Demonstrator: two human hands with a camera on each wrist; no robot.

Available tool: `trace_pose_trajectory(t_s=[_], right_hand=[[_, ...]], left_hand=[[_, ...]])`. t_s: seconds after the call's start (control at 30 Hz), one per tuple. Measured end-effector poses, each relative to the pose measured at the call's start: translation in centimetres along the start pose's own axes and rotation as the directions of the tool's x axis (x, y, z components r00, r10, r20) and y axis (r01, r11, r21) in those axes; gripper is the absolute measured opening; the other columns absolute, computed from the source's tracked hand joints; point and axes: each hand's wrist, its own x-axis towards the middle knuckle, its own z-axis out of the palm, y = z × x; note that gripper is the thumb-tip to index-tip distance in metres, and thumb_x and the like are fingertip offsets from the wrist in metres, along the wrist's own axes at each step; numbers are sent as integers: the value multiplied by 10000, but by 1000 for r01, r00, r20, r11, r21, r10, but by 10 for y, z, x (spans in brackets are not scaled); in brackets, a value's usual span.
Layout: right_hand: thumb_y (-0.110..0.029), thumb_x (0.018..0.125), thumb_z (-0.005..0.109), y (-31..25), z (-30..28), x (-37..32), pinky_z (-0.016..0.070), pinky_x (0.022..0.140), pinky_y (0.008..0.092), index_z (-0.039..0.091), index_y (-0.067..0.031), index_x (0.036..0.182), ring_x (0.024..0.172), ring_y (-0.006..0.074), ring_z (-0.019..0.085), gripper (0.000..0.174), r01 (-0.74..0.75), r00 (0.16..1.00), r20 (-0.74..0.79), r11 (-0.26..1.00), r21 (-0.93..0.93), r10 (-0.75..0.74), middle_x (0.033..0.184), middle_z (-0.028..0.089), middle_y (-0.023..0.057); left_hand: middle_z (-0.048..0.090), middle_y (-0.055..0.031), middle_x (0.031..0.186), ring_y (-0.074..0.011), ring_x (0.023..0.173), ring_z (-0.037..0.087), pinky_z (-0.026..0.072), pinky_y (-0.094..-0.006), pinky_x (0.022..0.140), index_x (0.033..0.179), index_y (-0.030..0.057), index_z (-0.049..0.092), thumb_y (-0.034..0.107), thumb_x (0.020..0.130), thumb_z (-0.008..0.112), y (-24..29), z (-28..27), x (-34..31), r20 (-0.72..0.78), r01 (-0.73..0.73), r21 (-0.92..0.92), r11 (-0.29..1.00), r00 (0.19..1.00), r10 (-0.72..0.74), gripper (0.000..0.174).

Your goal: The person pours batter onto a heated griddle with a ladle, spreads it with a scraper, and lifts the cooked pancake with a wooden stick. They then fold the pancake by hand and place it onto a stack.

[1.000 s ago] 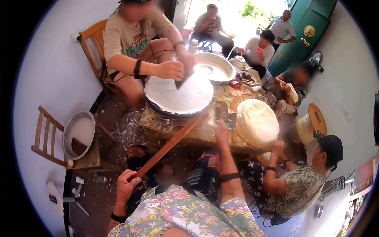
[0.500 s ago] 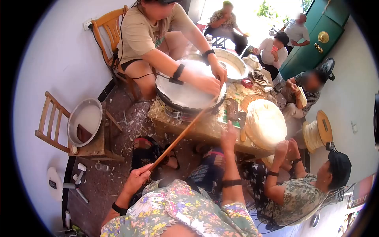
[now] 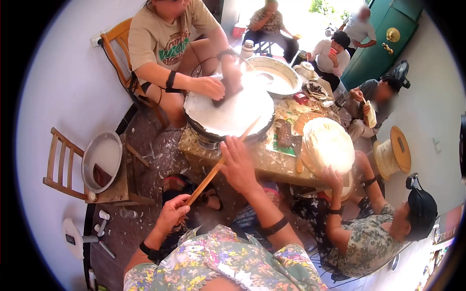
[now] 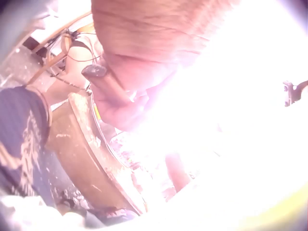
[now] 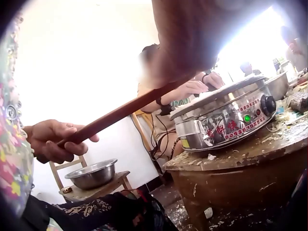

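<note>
A long wooden stick (image 3: 208,179) slants up from my lap to the near rim of a round electric griddle (image 5: 226,122). My left hand (image 3: 171,213) grips its near end, fingers wrapped round the wood. Farther along, my right hand (image 3: 239,167) rests over the stick with its fingers extended, close to the griddle's edge. A thin white layer (image 3: 228,114) covers the griddle top. Across from me, a seated person's hand (image 3: 208,88) draws a dark scraper (image 3: 221,99) over that layer. Glare washes out much of the left wrist view.
Right of the griddle on the low wooden table (image 3: 272,162) lie a dark block (image 3: 284,133) and a stack of thin round flatbreads (image 3: 327,145), touched by another person. A batter basin (image 3: 276,82) stands behind. At left, a steel basin (image 3: 103,160) sits on a chair.
My right hand has moved left from beside the dark block onto the stick. The person opposite leaned over the griddle, then drew back to scraping. The person at right has reached to the flatbread stack.
</note>
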Motion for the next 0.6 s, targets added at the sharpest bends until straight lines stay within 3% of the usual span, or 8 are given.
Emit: trace_pose_trajectory(t_s=[0.03,0.1,0.23,0.3,0.4,0.43,0.53,0.6], right_hand=[[-333,893,603,5,8,3,213,1173,437,412,-13,1417,1448,328,237,643,2,999,46,999,-39,0,1533,299,189],[-355,916,575,15,19,12,211,1173,439,410,-5,1418,1454,327,218,634,-22,997,72,1000,-17,23,1538,286,194],[-414,953,515,41,42,32,206,1172,444,403,13,1421,1467,331,180,643,-37,993,105,996,-83,45,1554,249,203],[-442,959,492,55,50,43,210,1169,453,397,17,1425,1470,330,172,661,-78,991,100,988,-130,91,1558,240,207],[-475,962,467,79,55,61,201,1170,459,390,19,1431,1471,330,168,685,-183,972,112,962,-204,208,1554,246,213],[-504,971,427,89,57,67,194,1171,455,386,18,1435,1469,331,171,700,-189,971,98,952,-242,218,1550,258,214],[-519,976,401,115,51,80,190,1172,453,372,16,1445,1466,331,180,712,-297,925,175,929,-223,338,1546,269,214],[-523,979,390,130,44,87,198,1170,451,370,22,1443,1463,329,188,716,-347,900,204,917,-195,384,1546,270,211]], left_hand=[[624,-26,932,-54,599,528,449,-206,537,1311,41,563,68,891,614,11,-5,4,1,8,104,995,1000,-8,424],[527,34,773,-30,547,443,374,-183,493,1343,49,545,68,910,595,20,-8,23,-30,-129,241,962,990,140,437],[513,55,748,-31,608,438,380,-185,552,1368,52,532,49,925,565,51,-10,59,6,-232,450,863,967,256,444],[672,-33,1003,-86,832,582,473,-225,758,1356,27,526,62,932,550,58,-6,81,55,-379,515,769,910,412,426],[650,-109,1232,-117,1044,588,442,-244,912,1344,11,521,80,938,538,91,4,107,48,-243,584,775,963,265,412],[647,-141,1245,-116,1048,600,449,-239,896,1342,10,520,95,941,536,91,5,122,77,-299,620,725,944,322,410],[648,-142,1243,-109,1037,602,448,-235,898,1341,15,522,93,938,540,107,8,161,124,-281,684,673,954,272,411],[679,-191,1022,-135,893,636,478,-276,775,1330,39,540,85,925,544,119,19,179,133,-298,747,594,943,305,408]])
